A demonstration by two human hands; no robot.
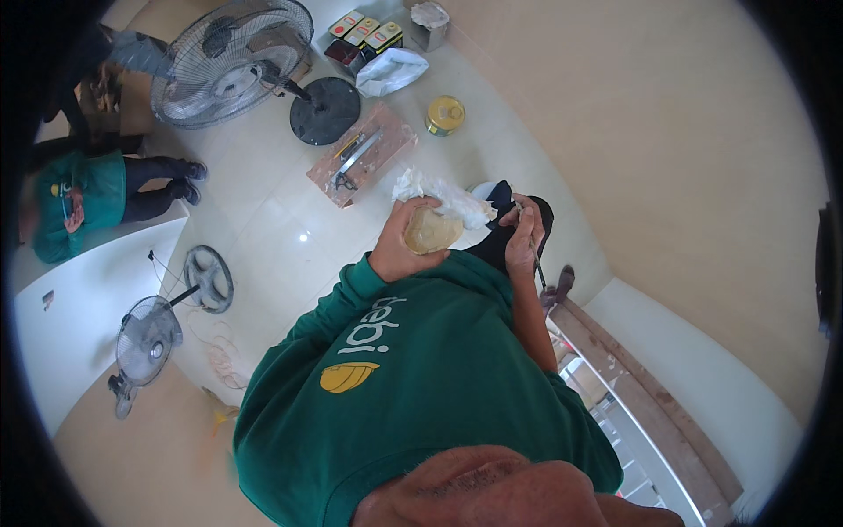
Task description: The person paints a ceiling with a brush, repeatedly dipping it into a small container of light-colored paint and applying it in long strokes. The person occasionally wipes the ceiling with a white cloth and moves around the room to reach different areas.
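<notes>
In my left hand (399,250) I am cupping a lump of yellowish putty (430,230) in its crumpled plastic wrap (443,198), keeping it close beside my right hand (525,233), which is pinching a thin-handled tool (537,268).

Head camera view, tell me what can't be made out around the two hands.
- Right hand: its thin tool's tip drops behind the wrist; kind unclear.
- Left hand: yellowish lump in white plastic wrap; material unclear.
- Feet and floor below: hidden by the green sweatshirt.
- Tools on the cardboard sheet: too small.

Both forearms raised before the chest — left hand (397,250) cupped, right hand (524,237) closed (fingers curled).
</notes>
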